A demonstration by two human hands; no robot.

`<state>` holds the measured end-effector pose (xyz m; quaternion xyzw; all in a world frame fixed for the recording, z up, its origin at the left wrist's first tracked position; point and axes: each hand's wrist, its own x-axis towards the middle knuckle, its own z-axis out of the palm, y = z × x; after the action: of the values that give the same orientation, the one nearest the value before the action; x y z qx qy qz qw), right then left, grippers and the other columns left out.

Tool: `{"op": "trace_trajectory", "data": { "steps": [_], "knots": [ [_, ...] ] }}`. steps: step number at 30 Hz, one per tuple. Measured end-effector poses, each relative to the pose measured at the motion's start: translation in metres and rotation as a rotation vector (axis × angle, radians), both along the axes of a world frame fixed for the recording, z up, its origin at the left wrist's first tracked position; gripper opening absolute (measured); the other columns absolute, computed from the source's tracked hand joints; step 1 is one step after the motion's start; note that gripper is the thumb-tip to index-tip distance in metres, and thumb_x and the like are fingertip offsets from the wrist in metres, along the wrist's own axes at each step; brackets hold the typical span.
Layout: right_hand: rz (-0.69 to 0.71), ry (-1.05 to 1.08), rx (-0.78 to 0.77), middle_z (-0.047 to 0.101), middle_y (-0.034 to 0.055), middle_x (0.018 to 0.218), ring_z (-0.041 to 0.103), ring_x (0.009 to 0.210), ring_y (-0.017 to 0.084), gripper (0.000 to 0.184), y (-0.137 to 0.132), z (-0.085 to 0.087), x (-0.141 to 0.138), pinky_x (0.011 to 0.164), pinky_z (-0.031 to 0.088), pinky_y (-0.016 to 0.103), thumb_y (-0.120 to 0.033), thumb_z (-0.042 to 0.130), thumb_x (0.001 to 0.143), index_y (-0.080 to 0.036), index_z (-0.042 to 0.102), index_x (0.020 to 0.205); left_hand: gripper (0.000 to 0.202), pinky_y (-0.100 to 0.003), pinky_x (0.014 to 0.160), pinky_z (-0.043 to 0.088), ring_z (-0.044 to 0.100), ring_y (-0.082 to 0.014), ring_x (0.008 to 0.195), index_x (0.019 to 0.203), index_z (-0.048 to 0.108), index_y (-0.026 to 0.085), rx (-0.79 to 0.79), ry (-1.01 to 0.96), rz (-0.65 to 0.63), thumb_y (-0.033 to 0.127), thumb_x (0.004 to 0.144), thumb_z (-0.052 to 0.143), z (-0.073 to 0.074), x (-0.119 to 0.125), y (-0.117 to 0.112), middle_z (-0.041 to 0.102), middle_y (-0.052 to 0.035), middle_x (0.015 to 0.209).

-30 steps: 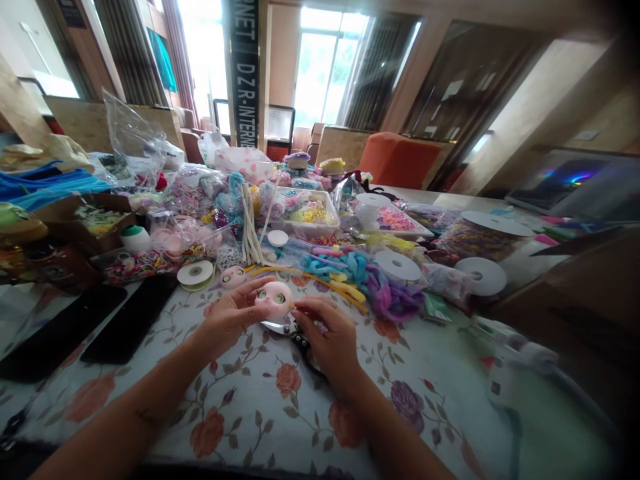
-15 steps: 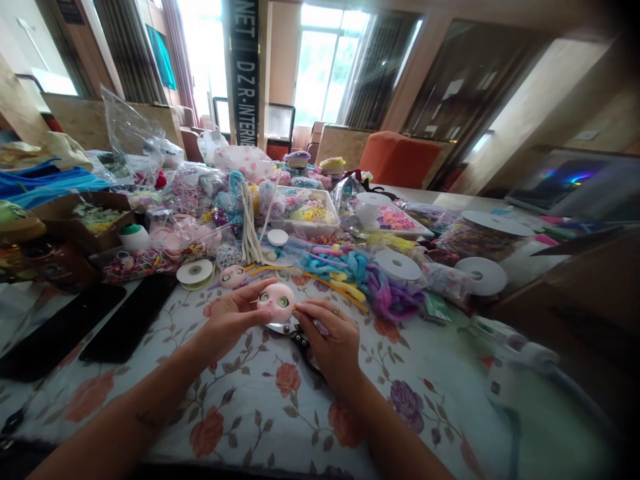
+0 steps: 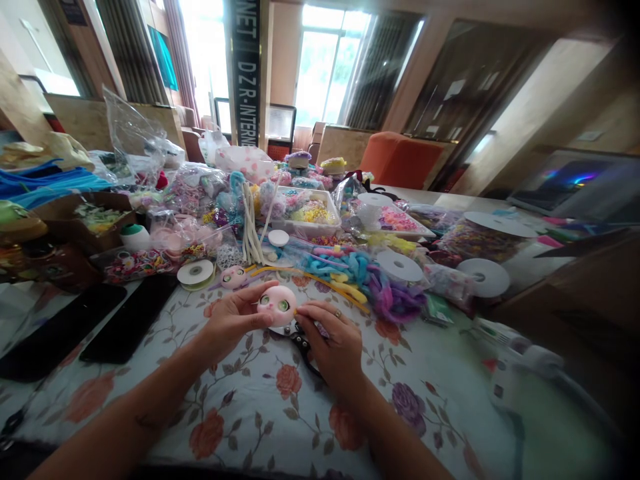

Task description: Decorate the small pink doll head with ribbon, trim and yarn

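My left hand [image 3: 237, 313] is closed around the left side of a pale pink doll head [image 3: 277, 307] with green eyes, thumb in front and fingers behind. My right hand [image 3: 333, 337] pinches at the head's right edge, where a tiny yellow bit shows by the fingertips; what it is, I cannot make out. Beneath the hands lies a tool with black handles [image 3: 301, 345] and a silvery front, partly hidden, perhaps scissors. Another pink doll head [image 3: 233, 277] rests on the cloth just beyond my left hand.
Behind the hands are yellow strips [image 3: 345, 293], blue and purple fluffy strands [image 3: 385, 293], a ribbon spool [image 3: 196, 273] and a white bead tray [image 3: 300, 227]. Two black slabs [image 3: 125, 320] lie left. A white glue gun [image 3: 510, 360] and cardboard box [image 3: 565, 313] are right.
The doll head and both hands have shifted very slightly, with the whole view moving a little too. The hold on the head looks the same.
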<state>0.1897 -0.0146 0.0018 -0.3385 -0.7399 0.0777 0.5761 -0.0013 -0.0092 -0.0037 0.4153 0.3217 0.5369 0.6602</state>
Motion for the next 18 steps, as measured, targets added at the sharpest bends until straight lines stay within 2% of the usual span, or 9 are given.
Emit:
{"op": "trace_trajectory", "data": {
  "steps": [7, 18],
  "knots": [
    [0.016, 0.003, -0.014, 0.073, 0.0034, 0.084, 0.070, 0.075, 0.014, 0.012, -0.0008, 0.0018, 0.0015, 0.076, 0.057, 0.023, -0.008, 0.068, 0.082, -0.019, 0.070, 0.085, 0.055, -0.026, 0.081, 0.053, 0.067, -0.0168, 0.089, 0.114, 0.073, 0.025, 0.029, 0.001, -0.019, 0.016, 0.061, 0.086, 0.0001, -0.0008, -0.0008, 0.075, -0.0050, 0.102],
    [0.066, 0.061, -0.120, 0.070, 0.0003, 0.081, 0.065, 0.063, 0.010, 0.014, -0.0023, 0.0052, 0.0007, 0.062, 0.055, 0.019, -0.007, 0.068, 0.077, -0.020, 0.068, 0.081, 0.056, -0.027, 0.080, 0.054, 0.067, -0.0178, 0.090, 0.117, 0.071, 0.026, 0.054, 0.038, -0.046, 0.016, 0.064, 0.085, 0.0011, -0.0021, -0.0030, 0.075, -0.0056, 0.104]
  ]
}}
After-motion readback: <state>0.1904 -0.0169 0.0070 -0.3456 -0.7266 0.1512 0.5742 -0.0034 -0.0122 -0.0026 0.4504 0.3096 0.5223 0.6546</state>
